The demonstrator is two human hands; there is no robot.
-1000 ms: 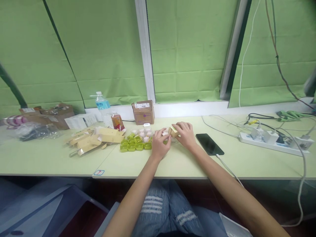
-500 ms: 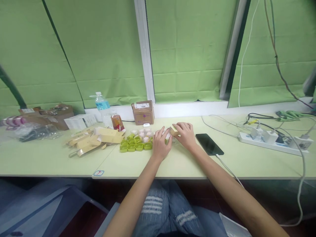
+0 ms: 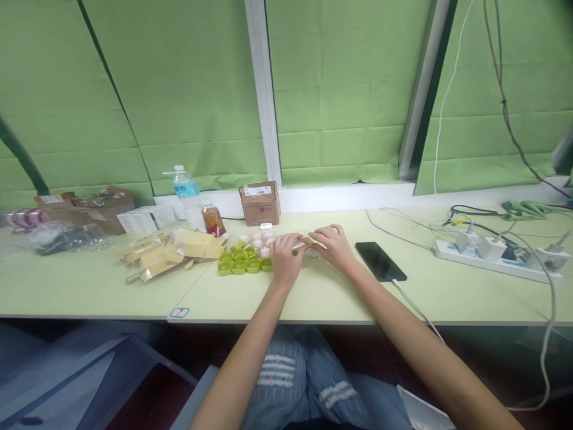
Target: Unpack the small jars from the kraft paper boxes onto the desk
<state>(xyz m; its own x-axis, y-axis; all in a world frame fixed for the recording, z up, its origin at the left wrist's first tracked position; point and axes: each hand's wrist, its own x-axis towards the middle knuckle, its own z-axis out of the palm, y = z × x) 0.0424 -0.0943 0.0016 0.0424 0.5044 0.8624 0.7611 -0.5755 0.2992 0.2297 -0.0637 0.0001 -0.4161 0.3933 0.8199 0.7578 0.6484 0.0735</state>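
Note:
My left hand [image 3: 286,260] and my right hand [image 3: 333,246] meet over the table, fingers closed on a small beige cardboard box [image 3: 307,240] between them. The fingers cover most of the box, and only a thin part shows. Just left of my left hand stand several small green cups [image 3: 239,267] in rows. Behind them are small pale pink and white pots [image 3: 258,241], partly hidden by that hand. Something clear and glossy lies under the hands, too covered to name.
Opened beige cartons [image 3: 199,245] are heaped at left, beside a water bottle [image 3: 185,194] and a reddish-brown pouch [image 3: 213,221]. A brown box [image 3: 259,204] stands against the wall. A black phone [image 3: 380,261] on a white cable and a power strip [image 3: 492,260] lie at right.
My left hand has shifted slightly left and its fingers have curled in. The small box, earlier in my right fingers with its side showing, is now turned and gripped by both hands.

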